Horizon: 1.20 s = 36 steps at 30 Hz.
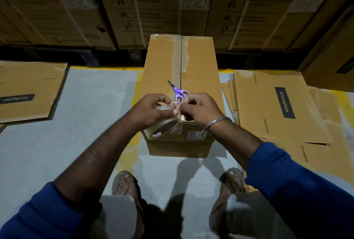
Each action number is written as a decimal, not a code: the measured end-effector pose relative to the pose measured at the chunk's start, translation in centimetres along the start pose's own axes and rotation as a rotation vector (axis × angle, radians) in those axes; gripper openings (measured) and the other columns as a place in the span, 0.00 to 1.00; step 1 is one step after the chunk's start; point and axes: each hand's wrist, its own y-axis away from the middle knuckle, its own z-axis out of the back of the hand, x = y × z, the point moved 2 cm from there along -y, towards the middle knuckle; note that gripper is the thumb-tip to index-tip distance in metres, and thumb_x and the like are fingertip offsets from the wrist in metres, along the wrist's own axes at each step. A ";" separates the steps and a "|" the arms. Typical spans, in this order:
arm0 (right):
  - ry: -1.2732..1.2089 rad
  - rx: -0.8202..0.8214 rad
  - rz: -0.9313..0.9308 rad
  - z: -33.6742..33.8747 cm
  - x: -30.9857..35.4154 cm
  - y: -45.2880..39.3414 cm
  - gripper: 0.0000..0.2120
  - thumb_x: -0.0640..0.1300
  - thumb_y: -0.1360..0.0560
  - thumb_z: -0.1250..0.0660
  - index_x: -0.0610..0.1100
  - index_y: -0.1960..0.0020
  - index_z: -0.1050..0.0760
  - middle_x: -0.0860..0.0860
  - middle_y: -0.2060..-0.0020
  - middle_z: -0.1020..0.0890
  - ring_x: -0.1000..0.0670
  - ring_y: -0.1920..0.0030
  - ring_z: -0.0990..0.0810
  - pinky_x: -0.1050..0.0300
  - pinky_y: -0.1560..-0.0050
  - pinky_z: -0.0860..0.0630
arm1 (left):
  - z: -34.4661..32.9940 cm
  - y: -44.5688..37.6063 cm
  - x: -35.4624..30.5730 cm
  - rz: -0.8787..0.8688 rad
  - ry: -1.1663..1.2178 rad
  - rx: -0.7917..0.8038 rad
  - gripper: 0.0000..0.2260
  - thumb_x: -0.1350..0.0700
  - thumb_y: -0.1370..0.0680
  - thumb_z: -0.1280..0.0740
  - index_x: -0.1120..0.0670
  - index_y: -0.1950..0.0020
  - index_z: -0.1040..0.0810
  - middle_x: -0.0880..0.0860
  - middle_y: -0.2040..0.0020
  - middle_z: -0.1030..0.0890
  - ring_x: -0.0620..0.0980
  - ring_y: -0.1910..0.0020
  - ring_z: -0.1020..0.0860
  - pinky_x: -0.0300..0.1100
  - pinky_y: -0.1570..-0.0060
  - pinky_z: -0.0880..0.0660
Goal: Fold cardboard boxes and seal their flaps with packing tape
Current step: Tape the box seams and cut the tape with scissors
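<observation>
You stand on a grey concrete floor (92,116) with a yellow painted line at its far edge, facing a wall of stacked cartons (153,5). Flattened boxes (277,108) lie on the floor to either side of your hands. Directly under and beyond your fingers stands a closed cardboard box (199,70), its top seam stripped of old tape, with purple scissors (179,93) lying on it just past your fingertips. Your left hand (153,110) curls around a roll of clear packing tape (162,126) held over the box's near edge. Your right hand (201,108), a metal bangle (214,124) at its wrist, has its fingers bent and pinching at the roll's edge beside your left thumb.
</observation>
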 end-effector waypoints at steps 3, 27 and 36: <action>-0.048 -0.034 0.072 0.2 1.5 0.3 0.06 0.46 0.33 0.31 0.45 0.67 0.21 0.45 0.69 0.19 0.45 0.67 0.22 0.34 0.61 0.21 | 0.9 -0.4 0.2 -0.002 -0.099 0.045 0.18 0.38 0.33 0.21 0.44 0.49 0.17 0.50 0.48 0.15 0.54 0.49 0.17 0.55 0.45 0.19; 0.054 -0.190 -0.027 0.8 -2.0 -5.9 0.08 0.40 0.23 0.30 0.44 0.46 0.15 0.45 0.55 0.14 0.48 0.57 0.17 0.49 0.55 0.19 | 4.9 2.9 2.0 0.283 0.180 0.081 0.17 0.46 0.18 0.31 0.54 0.62 0.17 0.58 0.64 0.19 0.54 0.64 0.23 0.40 0.62 0.29; 0.768 -0.307 -0.006 -2.1 -5.8 -7.4 0.14 0.61 0.26 0.29 0.50 0.56 0.22 0.48 0.52 0.24 0.46 0.56 0.23 0.46 0.59 0.20 | 6.4 3.5 2.5 0.263 0.142 -0.022 0.17 0.44 0.18 0.32 0.55 0.59 0.16 0.56 0.63 0.19 0.51 0.64 0.23 0.40 0.65 0.31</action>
